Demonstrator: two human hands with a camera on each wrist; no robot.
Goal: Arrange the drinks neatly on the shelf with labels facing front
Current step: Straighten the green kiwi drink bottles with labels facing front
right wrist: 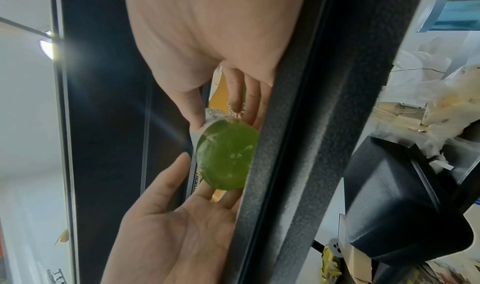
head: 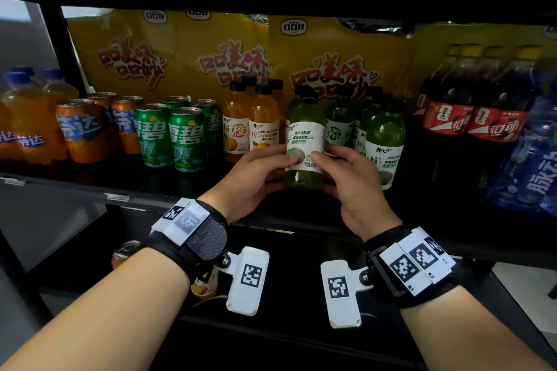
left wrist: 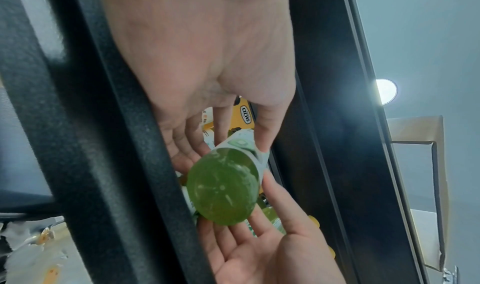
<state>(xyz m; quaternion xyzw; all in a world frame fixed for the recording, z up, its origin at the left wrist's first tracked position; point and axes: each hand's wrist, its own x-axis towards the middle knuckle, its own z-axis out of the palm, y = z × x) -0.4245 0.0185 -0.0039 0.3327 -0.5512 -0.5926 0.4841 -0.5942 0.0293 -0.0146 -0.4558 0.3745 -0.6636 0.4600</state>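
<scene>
A green juice bottle (head: 305, 141) with a black cap and white label is held upright at the shelf front, between the orange juice bottles (head: 250, 123) and the row of green bottles (head: 379, 135). My left hand (head: 283, 170) grips its lower left side, thumb across the label. My right hand (head: 324, 155) grips its right side, thumb on the label and fingers behind. Small text on the label faces me. Both wrist views show the bottle's round green base (left wrist: 223, 187) (right wrist: 226, 154) from below, with the left hand (left wrist: 226, 142) and right hand (right wrist: 223, 111) around it.
Left of the juices stand green Sprite cans (head: 168, 135), orange Fanta cans (head: 81, 129) and Fanta bottles (head: 27, 117). Cola bottles (head: 470, 111) and blue bottles (head: 530, 159) fill the right. Yellow cartons (head: 187, 48) line the back. A can (head: 125, 253) sits on the lower shelf.
</scene>
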